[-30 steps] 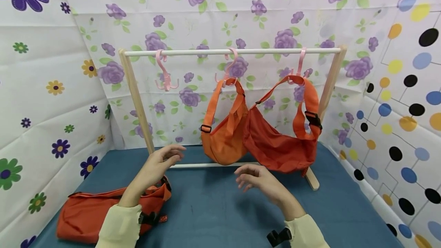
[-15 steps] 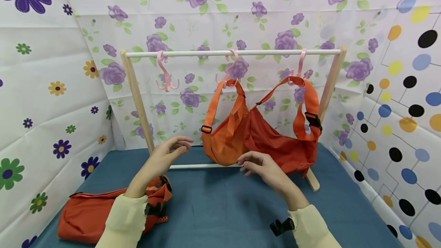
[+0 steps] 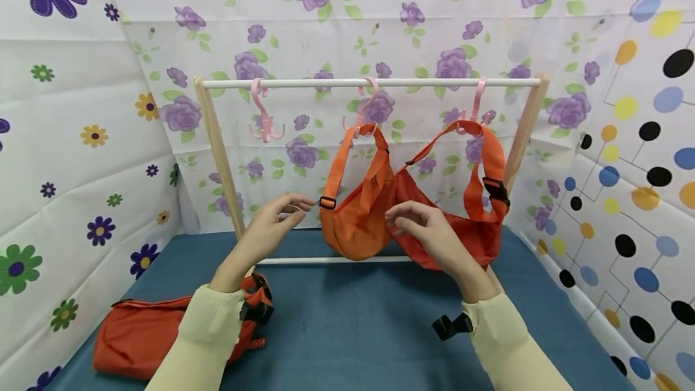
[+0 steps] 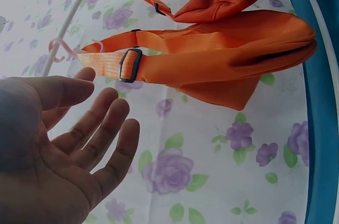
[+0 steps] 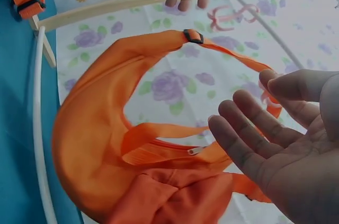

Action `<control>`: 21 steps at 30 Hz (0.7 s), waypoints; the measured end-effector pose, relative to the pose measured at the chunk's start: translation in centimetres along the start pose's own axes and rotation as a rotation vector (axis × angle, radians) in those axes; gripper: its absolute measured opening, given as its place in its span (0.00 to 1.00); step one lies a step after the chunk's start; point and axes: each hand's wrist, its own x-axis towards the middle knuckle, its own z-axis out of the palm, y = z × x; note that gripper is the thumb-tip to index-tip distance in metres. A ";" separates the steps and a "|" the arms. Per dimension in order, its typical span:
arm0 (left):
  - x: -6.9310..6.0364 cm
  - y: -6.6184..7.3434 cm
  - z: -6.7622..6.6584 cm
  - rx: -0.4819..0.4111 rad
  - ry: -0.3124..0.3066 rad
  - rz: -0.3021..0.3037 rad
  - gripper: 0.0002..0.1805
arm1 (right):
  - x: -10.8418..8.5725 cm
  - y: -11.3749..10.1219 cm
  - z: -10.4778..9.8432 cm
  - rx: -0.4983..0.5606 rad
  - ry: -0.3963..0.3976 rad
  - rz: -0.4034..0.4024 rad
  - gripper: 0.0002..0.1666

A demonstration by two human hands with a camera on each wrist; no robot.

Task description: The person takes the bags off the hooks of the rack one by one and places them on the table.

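Observation:
An orange bag (image 3: 355, 222) hangs by its strap from the middle pink hook (image 3: 359, 114). To its right a red bag (image 3: 472, 237) hangs from the right hook (image 3: 475, 104). My left hand (image 3: 271, 228), empty with fingers loosely bent, is just left of the orange bag's strap buckle (image 4: 130, 65). Empty too, my right hand (image 3: 429, 234) hovers in front of the red bag, hiding part of it; in the right wrist view its relaxed fingers (image 5: 249, 128) appear beside the orange bag (image 5: 95, 128).
Another pink hook (image 3: 266, 122) hangs bare at the left of the white rail (image 3: 315, 83). A red bag (image 3: 141, 336) lies on the blue table (image 3: 336, 324) at the left, partly behind my left sleeve. Wooden posts (image 3: 219, 158) hold the rail; patterned cloths surround the table.
Both hands have risen and moved forward, the left also rightward toward the orange bag and the right up before the red bag. The hanging bags stay in place.

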 end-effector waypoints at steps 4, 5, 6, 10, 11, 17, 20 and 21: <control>0.5 0.4 -0.1 -0.014 -0.001 0.001 0.16 | 0.5 -0.9 -0.4 -0.012 0.002 -0.002 0.15; 0.6 0.5 -0.1 -0.012 0.000 0.002 0.16 | 0.6 -1.1 -0.5 -0.018 0.003 -0.006 0.15; 0.6 0.6 -0.2 -0.012 0.000 0.003 0.16 | 0.8 -1.3 -0.6 -0.022 0.004 -0.011 0.15; 0.8 0.7 -0.4 0.001 -0.001 0.007 0.16 | 1.2 -2.1 -0.9 -0.035 0.007 -0.019 0.14; 0.8 0.8 -0.5 0.007 0.000 0.007 0.16 | 1.3 -2.2 -1.0 -0.037 0.009 -0.015 0.14; 1.9 1.9 -1.4 0.034 -0.002 0.014 0.16 | 2.1 -3.0 -1.5 -0.044 0.026 -0.011 0.15; 2.9 2.9 -2.0 0.064 0.000 0.025 0.15 | 2.6 -3.4 -1.6 -0.055 0.025 -0.027 0.14; 3.2 3.2 -2.2 0.076 0.000 0.030 0.15 | 2.8 -3.5 -1.7 -0.060 0.024 -0.031 0.14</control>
